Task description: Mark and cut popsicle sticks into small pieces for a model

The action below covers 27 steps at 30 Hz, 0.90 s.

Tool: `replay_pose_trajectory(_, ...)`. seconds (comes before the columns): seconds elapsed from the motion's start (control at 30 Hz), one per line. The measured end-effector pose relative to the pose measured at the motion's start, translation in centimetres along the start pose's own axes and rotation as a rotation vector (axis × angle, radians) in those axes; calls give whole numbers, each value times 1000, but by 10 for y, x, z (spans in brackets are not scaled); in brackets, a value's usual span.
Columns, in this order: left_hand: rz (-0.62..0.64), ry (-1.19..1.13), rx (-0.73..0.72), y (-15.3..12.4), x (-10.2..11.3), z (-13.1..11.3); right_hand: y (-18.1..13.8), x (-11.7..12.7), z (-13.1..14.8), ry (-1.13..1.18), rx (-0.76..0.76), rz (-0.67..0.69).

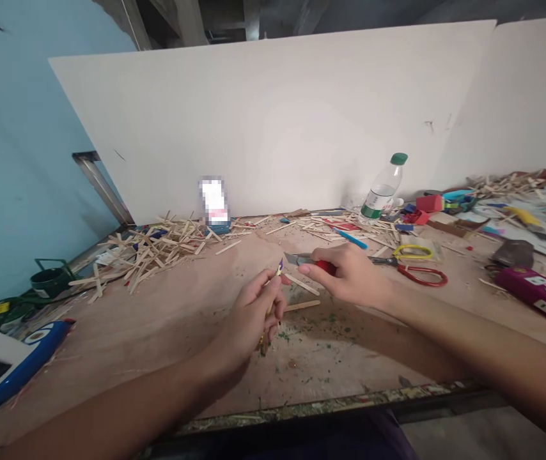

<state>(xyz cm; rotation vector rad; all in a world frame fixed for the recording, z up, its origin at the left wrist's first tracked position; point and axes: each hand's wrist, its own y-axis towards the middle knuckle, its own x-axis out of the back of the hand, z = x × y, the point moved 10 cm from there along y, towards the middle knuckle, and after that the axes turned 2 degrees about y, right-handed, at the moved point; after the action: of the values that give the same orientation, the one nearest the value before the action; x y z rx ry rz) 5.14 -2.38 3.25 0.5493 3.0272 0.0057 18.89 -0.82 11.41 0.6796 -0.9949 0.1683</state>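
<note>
My left hand (254, 313) is closed round a thin pencil-like stick (273, 300) whose purple tip points up and away from me. Just to its right, my right hand (350, 275) grips a red-handled utility knife (309, 260). The knife's grey blade points left and sits close to the stick's tip. Both hands hover above the wooden table (158, 332). Small green shavings (311, 319) and two loose flat sticks (302, 294) lie on the table beneath them.
A heap of wooden sticks (143, 252) lies at the back left. A plastic bottle (382, 188), red-and-yellow scissors (417, 265), a blue pen (352, 239) and a purple box (539, 294) lie to the right. White boards (273, 115) stand behind. A blue-and-white object (9, 364) rests at the left edge.
</note>
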Motion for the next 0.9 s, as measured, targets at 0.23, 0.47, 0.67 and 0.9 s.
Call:
replay_pose_trajectory(0.23, 27, -11, 2, 0, -3, 2, -4, -9, 16, 11, 73, 86)
replay_pose_trajectory(0.47, 28, 15, 21, -2, -4, 4, -3, -15, 13, -21, 33, 135)
replay_pose_trajectory(0.67, 47, -8, 62, -2, -4, 9, -3, -19, 10, -39, 41, 157)
replay_pose_trajectory(0.9, 28, 21, 63, -4, -3, 7, -4, -21, 12, -14, 60, 174)
